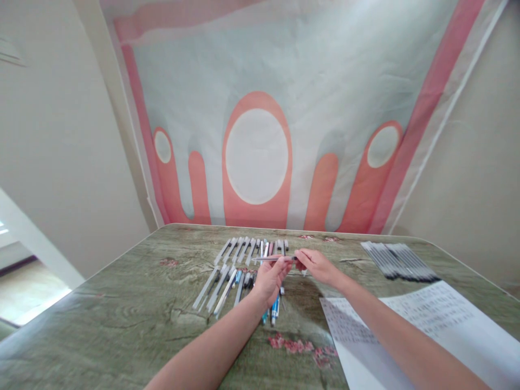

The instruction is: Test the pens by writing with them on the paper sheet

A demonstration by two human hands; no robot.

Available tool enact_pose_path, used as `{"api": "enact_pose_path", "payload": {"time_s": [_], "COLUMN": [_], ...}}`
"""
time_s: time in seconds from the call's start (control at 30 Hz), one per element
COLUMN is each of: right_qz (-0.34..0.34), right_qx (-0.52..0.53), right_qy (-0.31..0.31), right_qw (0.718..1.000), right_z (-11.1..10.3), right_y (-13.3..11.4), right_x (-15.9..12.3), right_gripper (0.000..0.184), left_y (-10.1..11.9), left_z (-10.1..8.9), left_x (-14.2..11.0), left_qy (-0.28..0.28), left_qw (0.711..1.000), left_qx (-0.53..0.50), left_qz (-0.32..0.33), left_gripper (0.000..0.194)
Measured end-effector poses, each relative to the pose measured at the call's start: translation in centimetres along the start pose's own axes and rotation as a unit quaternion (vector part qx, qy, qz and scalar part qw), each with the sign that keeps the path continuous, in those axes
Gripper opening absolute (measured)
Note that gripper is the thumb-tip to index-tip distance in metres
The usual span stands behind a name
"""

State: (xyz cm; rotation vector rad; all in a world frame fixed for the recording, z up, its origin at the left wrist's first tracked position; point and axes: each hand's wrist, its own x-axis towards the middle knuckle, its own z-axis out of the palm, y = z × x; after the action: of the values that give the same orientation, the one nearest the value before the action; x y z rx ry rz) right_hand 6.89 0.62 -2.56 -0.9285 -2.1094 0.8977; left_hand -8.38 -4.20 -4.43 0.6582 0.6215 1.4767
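My left hand (270,283) is closed around a slim grey pen (266,259), held level above the table with its thin end pointing left. At the pen's dark right end, the fingers of my right hand (319,265) are pinched together. Beneath and beside my hands lie two rows of pens. The back row has several clear pens (231,251) with dark parts at their upper ends. In the front row are more clear pens (207,287) and a blue pen (275,310). My left hand and forearm hide part of both rows.
On the right, a bundle of slim clear sticks with black ends (400,261) lies side by side. A sheet of paper covered in writing (430,319) lies under my right forearm. Behind the wood-patterned table (122,319) hangs a pink and grey printed sheet (345,70).
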Motion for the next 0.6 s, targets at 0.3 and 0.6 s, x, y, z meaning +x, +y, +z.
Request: {"api": "enact_pose_path", "payload": {"time_s": [0.3,0.6], "right_qz": [-0.029,-0.032], "right_qx": [-0.042,-0.015], "right_qy": [0.034,0.006], "right_qw": [0.998,0.999], "right_z": [0.14,0.14], "right_y": [-0.61,-0.25], "right_x": [-0.25,-0.32], "right_gripper": [0.025,0.027], "left_y": [-0.05,-0.27], "left_z": [-0.07,0.01], "left_x": [-0.02,-0.05], "left_qy": [0.001,0.012], "left_qw": [1.0,1.0], "left_qx": [0.002,-0.001], "left_qz": [-0.01,-0.015], "left_gripper": [0.015,0.016]}}
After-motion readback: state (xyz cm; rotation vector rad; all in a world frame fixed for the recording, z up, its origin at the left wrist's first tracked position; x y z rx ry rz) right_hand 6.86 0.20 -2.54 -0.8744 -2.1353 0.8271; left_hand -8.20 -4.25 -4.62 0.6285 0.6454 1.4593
